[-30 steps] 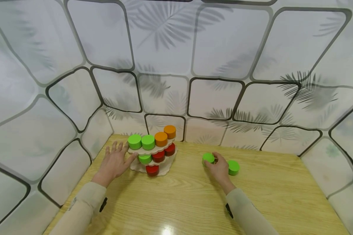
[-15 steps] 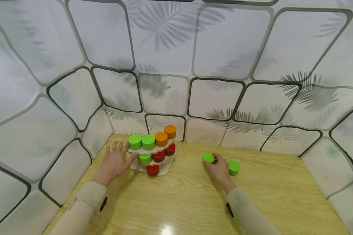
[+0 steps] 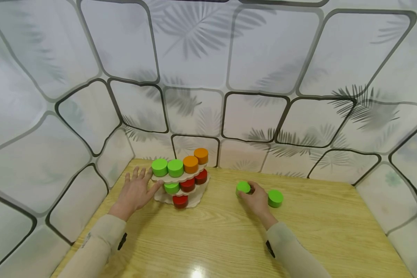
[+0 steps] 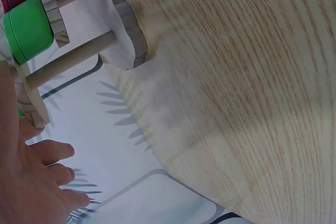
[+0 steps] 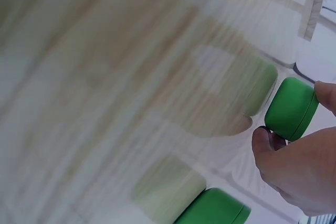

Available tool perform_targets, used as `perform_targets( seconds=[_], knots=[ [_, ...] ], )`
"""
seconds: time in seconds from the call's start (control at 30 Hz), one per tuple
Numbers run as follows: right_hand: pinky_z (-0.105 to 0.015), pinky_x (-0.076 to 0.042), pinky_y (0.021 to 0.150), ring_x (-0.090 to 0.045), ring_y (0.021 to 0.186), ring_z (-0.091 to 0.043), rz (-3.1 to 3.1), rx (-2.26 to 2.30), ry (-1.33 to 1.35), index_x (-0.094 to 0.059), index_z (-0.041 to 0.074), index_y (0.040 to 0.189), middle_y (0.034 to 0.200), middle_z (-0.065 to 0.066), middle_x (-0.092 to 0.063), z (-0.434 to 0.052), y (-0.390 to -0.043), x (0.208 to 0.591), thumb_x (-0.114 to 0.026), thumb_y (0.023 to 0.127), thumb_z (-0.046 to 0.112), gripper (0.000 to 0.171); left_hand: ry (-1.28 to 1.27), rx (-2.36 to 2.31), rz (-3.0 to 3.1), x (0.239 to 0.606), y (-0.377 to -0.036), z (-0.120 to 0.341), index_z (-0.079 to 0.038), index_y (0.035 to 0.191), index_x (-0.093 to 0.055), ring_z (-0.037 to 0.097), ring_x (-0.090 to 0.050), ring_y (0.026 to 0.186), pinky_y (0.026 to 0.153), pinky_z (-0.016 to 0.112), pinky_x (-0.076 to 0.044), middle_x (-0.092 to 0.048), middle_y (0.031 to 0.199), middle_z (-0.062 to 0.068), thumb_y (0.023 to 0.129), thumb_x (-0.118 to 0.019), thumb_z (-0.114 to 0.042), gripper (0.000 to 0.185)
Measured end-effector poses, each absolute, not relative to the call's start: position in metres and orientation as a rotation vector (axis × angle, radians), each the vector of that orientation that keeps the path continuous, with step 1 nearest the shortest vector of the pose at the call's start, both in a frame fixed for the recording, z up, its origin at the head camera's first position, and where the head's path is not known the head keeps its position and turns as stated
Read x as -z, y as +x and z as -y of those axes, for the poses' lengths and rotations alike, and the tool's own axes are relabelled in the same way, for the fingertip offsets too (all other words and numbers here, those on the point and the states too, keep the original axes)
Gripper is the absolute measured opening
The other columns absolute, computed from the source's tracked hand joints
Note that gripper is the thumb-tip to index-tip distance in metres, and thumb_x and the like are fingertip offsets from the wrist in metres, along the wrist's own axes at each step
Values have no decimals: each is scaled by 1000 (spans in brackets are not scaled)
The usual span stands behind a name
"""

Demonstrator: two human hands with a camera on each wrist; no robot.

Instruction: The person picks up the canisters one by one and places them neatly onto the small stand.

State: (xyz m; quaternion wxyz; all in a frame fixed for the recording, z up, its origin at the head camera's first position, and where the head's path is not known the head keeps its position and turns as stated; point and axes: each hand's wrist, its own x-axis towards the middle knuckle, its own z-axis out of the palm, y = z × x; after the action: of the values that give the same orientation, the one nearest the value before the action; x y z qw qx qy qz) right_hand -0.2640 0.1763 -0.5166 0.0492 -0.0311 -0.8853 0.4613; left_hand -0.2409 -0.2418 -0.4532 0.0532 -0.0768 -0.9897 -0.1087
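My right hand [image 3: 255,200] pinches a green cylinder block [image 3: 243,188] between thumb and fingertips; the block sits at the tips, on the far-left side of the hand, and in the right wrist view [image 5: 292,108] it shows just beyond the thumb with its flat face turned outward. I cannot tell whether it rests on the wooden table [image 3: 229,239] or is raised just off it. A second green cylinder block [image 3: 275,198] lies flat on the table just to the right of that hand, near but not touching it.

My left hand [image 3: 135,193] lies open, fingers spread and straight, its fingertips against the left edge of the tiered wooden stand [image 3: 180,189]; the thumb reaches under the top shelf. In the left wrist view the fingers [image 4: 50,153] lie flat beside the stand's dowel post [image 4: 68,61].

Counting the blocks: on the stand's top shelf, just right of my left hand, I see two green [image 3: 159,167] and two orange [image 3: 190,164]. On the middle shelf, one green [image 3: 171,188] and two red [image 3: 187,184]. On the base, one red [image 3: 180,201]. So that makes five green in all, counting the two by my right hand, two orange and three red, on a stand of three scalloped tiers.
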Motion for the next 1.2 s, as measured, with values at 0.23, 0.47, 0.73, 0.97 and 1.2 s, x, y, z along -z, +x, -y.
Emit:
perform_targets(
  seconds=[0.23, 0.47, 0.73, 0.97, 1.2],
  knots=[
    [-55, -54, 102, -65, 120, -40, 2717, -1438, -62, -53, -7, 148, 135, -28, -65, -162, -260, 517, -78, 94, 18, 65, -239, 325, 3000, 454, -241, 242, 3, 162, -37, 58, -25, 155, 121, 78, -20, -39, 161, 37, 110, -37, -62, 83],
    [-53, -56, 99, -66, 117, -38, 2724, -1419, 5, -56, -7, 145, 131, -27, -68, -148, -259, 515, -81, 92, 17, 62, -239, 316, 2999, 454, -241, 242, 4, 161, -37, 58, -25, 154, 121, 78, -21, -40, 160, 37, 110, -38, -61, 82],
    [-51, -58, 98, -68, 115, -36, 2715, -1453, 66, -59, -7, 142, 128, -25, -69, -127, -257, 515, -83, 90, 16, 62, -241, 318, 3000, 454, -241, 242, 4, 161, -37, 58, -25, 154, 121, 78, -21, -40, 160, 37, 110, -38, -61, 82],
    [-48, -61, 96, -70, 112, -36, 2683, -1524, 151, -61, -9, 139, 126, -25, -70, -110, -254, 514, -84, 89, 11, 59, -242, 311, 2998, 454, -241, 242, 4, 161, -37, 58, -25, 154, 121, 78, -21, -40, 160, 37, 110, -39, -60, 82],
    [-47, -61, 96, -69, 113, -36, 2669, -1561, 192, -61, -10, 138, 125, -25, -70, -95, -252, 509, -85, 87, 10, 60, -241, 308, 2997, 454, -241, 242, 3, 161, -39, 58, -26, 154, 121, 78, -22, -40, 160, 37, 110, -39, -61, 82]
  ],
)
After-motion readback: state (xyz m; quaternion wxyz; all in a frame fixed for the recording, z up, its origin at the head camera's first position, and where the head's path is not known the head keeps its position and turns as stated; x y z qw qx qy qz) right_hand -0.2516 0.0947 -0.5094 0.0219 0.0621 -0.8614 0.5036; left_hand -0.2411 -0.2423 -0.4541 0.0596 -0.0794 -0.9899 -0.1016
